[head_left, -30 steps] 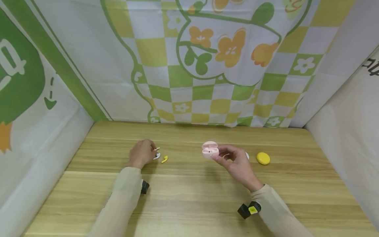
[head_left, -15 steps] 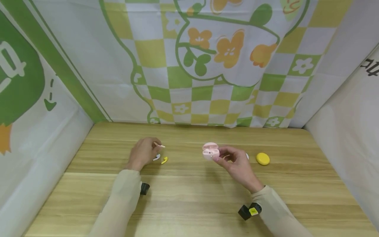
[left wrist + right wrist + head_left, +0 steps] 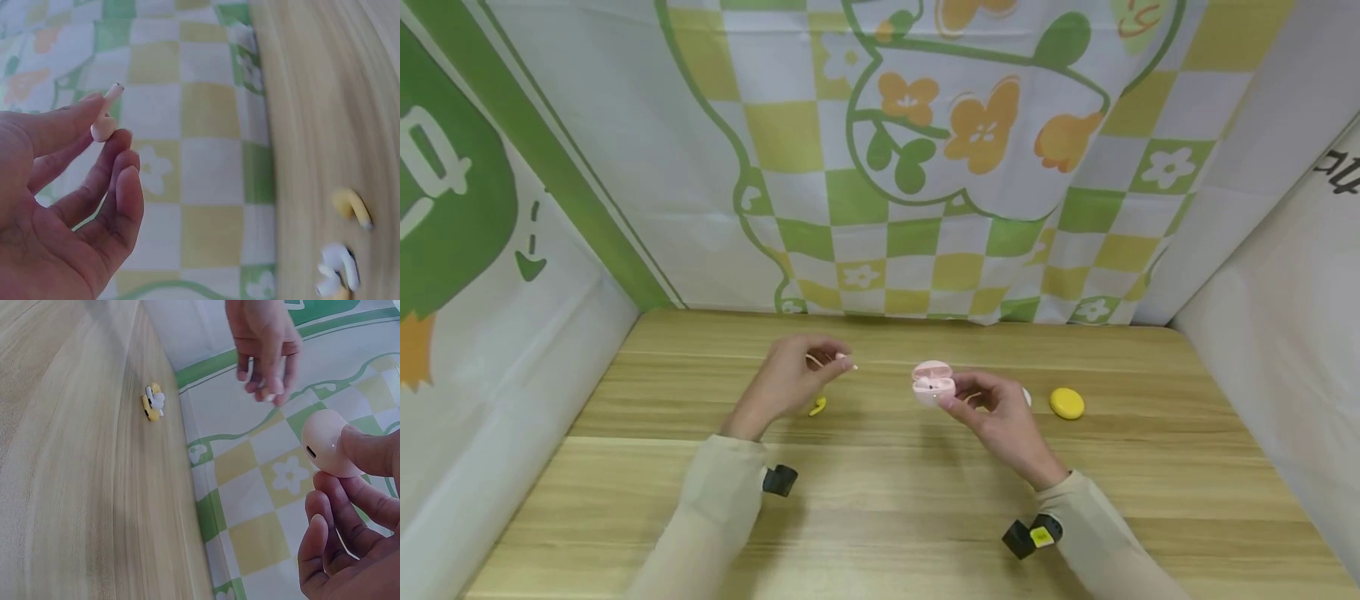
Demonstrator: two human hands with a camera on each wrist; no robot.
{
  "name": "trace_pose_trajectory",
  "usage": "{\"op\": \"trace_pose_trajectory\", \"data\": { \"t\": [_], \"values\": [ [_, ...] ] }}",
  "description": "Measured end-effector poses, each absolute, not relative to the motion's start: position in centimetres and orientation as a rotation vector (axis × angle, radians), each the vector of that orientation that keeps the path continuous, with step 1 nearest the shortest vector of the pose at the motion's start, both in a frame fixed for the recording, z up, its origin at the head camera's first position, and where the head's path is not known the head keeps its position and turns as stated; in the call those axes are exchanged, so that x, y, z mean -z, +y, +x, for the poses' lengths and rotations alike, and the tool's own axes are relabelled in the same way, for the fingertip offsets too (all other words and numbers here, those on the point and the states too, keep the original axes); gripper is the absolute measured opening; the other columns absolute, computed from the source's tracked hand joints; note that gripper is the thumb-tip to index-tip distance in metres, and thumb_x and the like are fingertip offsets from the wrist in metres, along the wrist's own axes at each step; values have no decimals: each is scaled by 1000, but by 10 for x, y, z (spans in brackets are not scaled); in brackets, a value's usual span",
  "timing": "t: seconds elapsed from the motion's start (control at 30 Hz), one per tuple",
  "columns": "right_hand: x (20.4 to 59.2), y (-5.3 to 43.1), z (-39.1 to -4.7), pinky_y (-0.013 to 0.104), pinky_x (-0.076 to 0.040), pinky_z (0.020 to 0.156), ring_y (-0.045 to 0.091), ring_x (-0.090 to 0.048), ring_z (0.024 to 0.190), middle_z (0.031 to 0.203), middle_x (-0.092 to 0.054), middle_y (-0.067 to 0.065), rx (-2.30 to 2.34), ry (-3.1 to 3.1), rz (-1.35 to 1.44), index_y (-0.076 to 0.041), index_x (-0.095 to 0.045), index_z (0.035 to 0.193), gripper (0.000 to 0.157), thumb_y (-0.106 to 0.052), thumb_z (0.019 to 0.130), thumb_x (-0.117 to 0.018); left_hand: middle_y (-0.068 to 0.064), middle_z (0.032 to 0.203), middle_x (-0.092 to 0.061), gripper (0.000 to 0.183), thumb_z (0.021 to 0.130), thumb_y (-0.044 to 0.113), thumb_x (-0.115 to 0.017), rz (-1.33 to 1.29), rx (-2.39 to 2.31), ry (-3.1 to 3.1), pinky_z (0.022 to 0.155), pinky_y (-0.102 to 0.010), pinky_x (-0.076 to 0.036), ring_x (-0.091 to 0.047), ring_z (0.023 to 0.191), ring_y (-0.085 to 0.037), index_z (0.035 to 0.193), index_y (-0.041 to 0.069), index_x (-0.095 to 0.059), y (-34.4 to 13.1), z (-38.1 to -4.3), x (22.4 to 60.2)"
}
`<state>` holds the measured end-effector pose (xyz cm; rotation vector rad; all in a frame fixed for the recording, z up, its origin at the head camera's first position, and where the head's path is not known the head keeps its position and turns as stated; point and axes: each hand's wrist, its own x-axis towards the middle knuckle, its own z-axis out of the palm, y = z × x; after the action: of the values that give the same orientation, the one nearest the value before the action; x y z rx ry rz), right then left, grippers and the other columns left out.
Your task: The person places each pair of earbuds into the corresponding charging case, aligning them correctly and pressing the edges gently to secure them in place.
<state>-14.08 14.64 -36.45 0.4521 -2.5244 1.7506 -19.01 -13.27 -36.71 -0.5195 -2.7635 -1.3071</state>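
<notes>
My left hand (image 3: 793, 379) pinches a pale pink earbud (image 3: 107, 120) between thumb and fingertips, its stem pointing up and away in the left wrist view. The hand is above the table, left of a round pink earbud case (image 3: 934, 388). My right hand (image 3: 1003, 421) holds that case at its right side, between thumb and fingers, with the lid raised. A pale bud shape shows inside the case. In the right wrist view the case's underside (image 3: 326, 445) shows a dark port slot, and the lid's inside is hidden.
Loose yellow (image 3: 351, 205) and white (image 3: 340, 261) earbuds lie close together on the wooden table (image 3: 880, 500) by my left hand. A yellow round case (image 3: 1067, 403) lies right of my right hand, which mostly covers a white item (image 3: 1027, 397). Patterned cloth (image 3: 925, 233) hangs behind.
My left hand has lifted the pink earbud from beside the loose earbuds and moved right, nearer the case. My right hand and the case have stayed in place.
</notes>
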Motion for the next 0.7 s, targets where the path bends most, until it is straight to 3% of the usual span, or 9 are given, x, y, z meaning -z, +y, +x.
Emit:
{"op": "trace_pose_trajectory", "data": {
  "t": [0.23, 0.7],
  "values": [
    [364, 143, -140, 30, -50, 70, 25, -57, 82, 92, -63, 10, -1760, -2514, 464, 1, -66, 104, 21, -4, 84, -69, 2, 91, -65, 21, 84, 15, -71, -673, 1368, -2623, 74, -28, -51, -60, 83, -12, 104, 10, -66, -112, -179, 349],
    [365, 137, -139, 30, -50, 70, 24, -57, 82, 90, -64, 9, -1757, -2510, 509, 1, -67, 102, 20, -3, 83, -70, 7, 91, -64, 19, 81, 16, -75, -973, 1332, -2444, 73, -32, -51, -57, 82, -8, 98, 12, -70, -87, -172, 336]
  ]
}}
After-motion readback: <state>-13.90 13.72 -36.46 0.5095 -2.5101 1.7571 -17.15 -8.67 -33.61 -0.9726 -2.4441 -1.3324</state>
